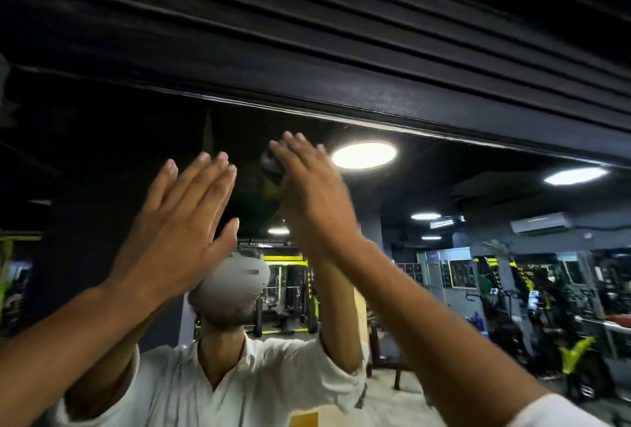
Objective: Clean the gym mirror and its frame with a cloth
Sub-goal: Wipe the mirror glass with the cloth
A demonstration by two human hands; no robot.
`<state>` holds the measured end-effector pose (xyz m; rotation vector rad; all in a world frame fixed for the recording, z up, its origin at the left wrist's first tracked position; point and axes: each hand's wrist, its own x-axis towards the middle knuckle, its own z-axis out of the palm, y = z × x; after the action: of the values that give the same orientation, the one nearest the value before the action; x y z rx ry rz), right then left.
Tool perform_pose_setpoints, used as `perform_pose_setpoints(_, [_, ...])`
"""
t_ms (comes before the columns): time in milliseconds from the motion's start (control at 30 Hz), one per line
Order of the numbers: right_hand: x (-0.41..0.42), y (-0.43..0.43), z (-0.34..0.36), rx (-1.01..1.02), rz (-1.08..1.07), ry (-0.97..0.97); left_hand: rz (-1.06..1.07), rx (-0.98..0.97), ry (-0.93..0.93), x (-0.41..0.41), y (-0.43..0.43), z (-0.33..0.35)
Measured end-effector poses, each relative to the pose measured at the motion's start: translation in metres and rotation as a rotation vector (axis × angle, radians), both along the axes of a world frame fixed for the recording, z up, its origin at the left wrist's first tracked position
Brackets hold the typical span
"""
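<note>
The gym mirror fills the lower part of the view, and its black top frame runs across above my hands. My right hand is raised just under the frame with straight fingers, pressing a dark cloth flat against the glass. Only the cloth's edge shows, to the left of the fingers. My left hand is held up beside it, flat with fingers straight and holding nothing. Whether it touches the glass I cannot tell.
Above the frame is a black ribbed wall panel. The glass reflects a person in a white shirt, round ceiling lights, an air conditioner and gym machines on the right.
</note>
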<state>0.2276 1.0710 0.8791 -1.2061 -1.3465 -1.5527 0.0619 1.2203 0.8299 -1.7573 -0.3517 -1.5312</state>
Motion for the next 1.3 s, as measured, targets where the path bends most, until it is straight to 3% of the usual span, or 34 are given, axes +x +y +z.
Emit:
perform_pose_setpoints(67, [0.040,-0.024,-0.006,0.118,-0.017,0.083,0.061,0.096,0.082,-0.001,0.005,-0.016])
perform_pose_setpoints(200, [0.078,-0.047,-0.034,0.390,0.095,0.486,0.108,0.140,0.127,0.001,0.004,-0.032])
perform_pose_setpoints(267, [0.058,-0.031,-0.065,0.319,0.115,0.432,0.116,0.122,0.124,0.003,0.000,-0.037])
perform_pose_setpoints(400, [0.027,-0.017,-0.136,-0.136,0.036,-0.010,0.099,0.170,0.219,0.012,-0.014,-0.059])
perform_pose_setpoints(467, [0.047,-0.027,-0.138,-0.211,-0.042,-0.113,0.096,0.216,0.312,0.019,-0.017,-0.078])
perform_pose_setpoints(600, [0.075,-0.045,-0.124,0.110,0.071,0.261,0.093,0.118,0.290,0.030,-0.023,-0.111])
perform_pose_setpoints(667, [0.063,-0.039,-0.144,0.152,0.106,0.371,0.117,0.074,0.268,0.035,-0.030,-0.125])
perform_pose_setpoints(733, [0.051,-0.030,-0.182,0.021,0.062,0.265,0.128,0.051,0.270,0.039,-0.035,-0.135])
perform_pose_setpoints(800, [0.055,-0.031,-0.217,-0.176,-0.020,0.012,0.130,0.048,0.284,0.041,-0.035,-0.140])
perform_pose_setpoints(867, [0.078,-0.046,-0.221,-0.234,-0.099,-0.091,0.124,0.053,0.280,0.041,-0.033,-0.142])
perform_pose_setpoints(1000, [0.104,-0.068,-0.209,0.113,0.000,0.406,0.058,0.067,0.267,0.041,-0.032,-0.148])
perform_pose_setpoints(1067, [0.087,-0.059,-0.229,0.184,0.052,0.546,0.025,0.067,0.252,0.040,-0.032,-0.153])
perform_pose_setpoints(1200, [0.058,-0.042,-0.285,-0.142,0.018,0.211,0.000,0.042,0.254,0.039,-0.034,-0.159])
perform_pose_setpoints(1267, [0.065,-0.048,-0.271,-0.166,-0.044,0.095,0.010,0.049,0.272,0.034,-0.031,-0.162])
perform_pose_setpoints(1300, [0.070,-0.050,-0.256,-0.114,-0.041,0.131,0.022,0.058,0.280,0.031,-0.028,-0.161])
